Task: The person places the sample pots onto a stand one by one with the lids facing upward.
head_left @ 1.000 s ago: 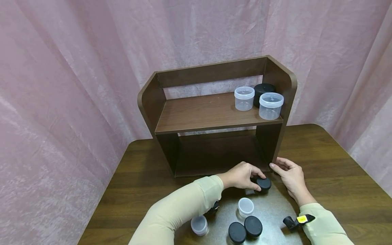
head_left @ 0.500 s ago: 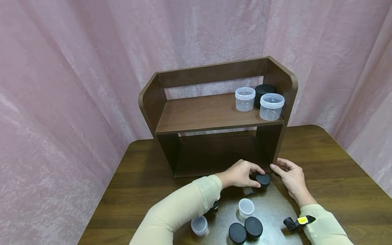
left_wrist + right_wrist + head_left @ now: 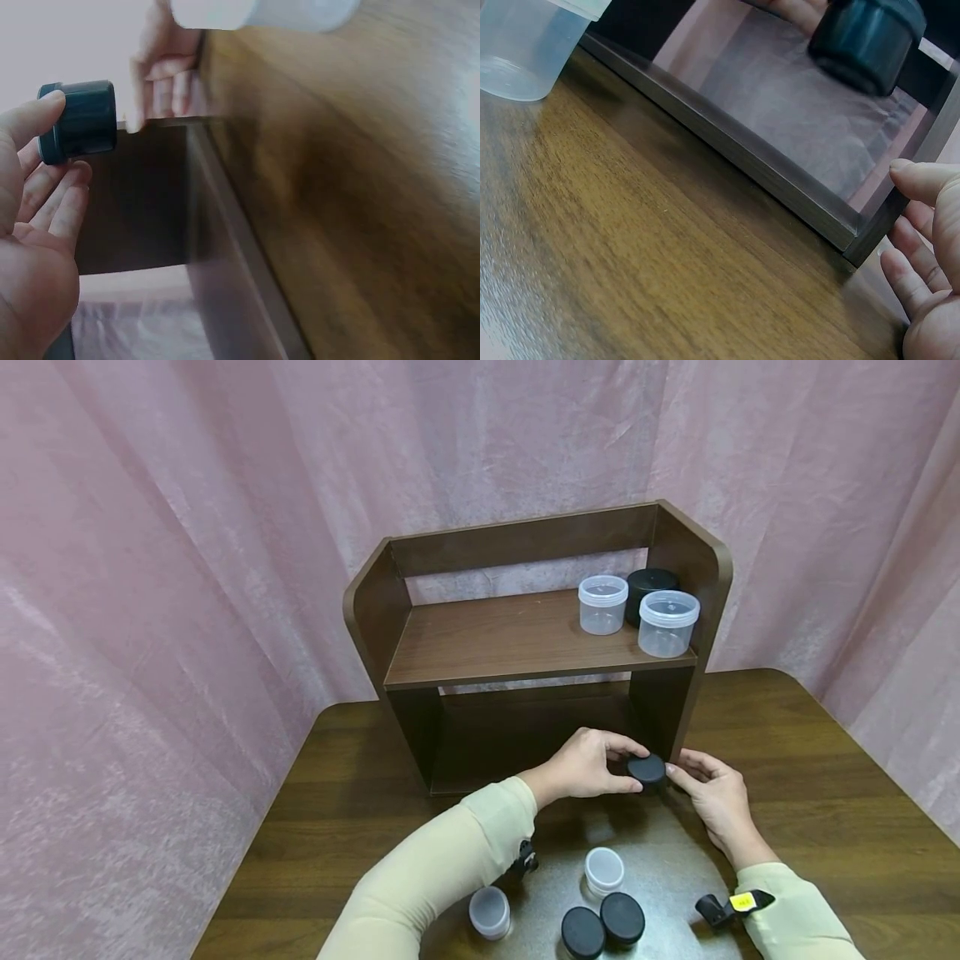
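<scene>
Right now the left hand [image 3: 581, 770] pinches a small black screw-top jar [image 3: 647, 769], held up just left of the right hand [image 3: 714, 797]. That right hand grips the front edge of the brown two-tier shelf unit [image 3: 487, 639] at its lower corner. Whether the jar is over the bottom board is hard to tell. Nearer the wearer than both hands stand two translucent jars [image 3: 603, 868] and two black-lidded jars [image 3: 622, 917].
</scene>
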`<state>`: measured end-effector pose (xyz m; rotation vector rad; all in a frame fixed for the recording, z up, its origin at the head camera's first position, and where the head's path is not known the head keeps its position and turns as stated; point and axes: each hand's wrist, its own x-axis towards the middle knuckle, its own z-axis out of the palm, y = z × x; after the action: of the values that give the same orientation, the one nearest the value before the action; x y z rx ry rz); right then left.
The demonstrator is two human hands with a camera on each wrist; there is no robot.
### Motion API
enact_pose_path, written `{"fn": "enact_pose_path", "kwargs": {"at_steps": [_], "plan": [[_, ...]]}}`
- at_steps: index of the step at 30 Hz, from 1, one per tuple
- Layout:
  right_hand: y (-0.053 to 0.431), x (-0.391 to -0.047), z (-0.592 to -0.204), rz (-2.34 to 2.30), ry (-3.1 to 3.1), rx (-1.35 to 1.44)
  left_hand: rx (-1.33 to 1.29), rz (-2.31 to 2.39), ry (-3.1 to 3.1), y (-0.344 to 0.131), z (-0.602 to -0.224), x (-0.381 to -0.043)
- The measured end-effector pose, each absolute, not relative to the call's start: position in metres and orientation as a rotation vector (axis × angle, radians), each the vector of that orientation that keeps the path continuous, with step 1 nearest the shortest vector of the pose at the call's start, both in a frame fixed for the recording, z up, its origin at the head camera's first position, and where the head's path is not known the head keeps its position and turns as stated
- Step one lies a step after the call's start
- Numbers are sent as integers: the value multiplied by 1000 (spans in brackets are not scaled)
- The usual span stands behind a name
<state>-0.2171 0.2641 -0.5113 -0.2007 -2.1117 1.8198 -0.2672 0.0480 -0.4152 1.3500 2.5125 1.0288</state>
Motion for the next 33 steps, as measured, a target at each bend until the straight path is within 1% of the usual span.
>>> {"fn": "enact_pose_path", "kwargs": {"at_steps": [12,23,33], "plan": [[264,-218,-513,1865,-2065,-166,1367,1340,2397,43,-385,-265],[263,-219,-512,1816,-2099,-164,1490,1423,2408,38,-369,-265],[264,-218,-511,1797,-2136,-185,1566,1544,2373,29,-346,-262]]}}
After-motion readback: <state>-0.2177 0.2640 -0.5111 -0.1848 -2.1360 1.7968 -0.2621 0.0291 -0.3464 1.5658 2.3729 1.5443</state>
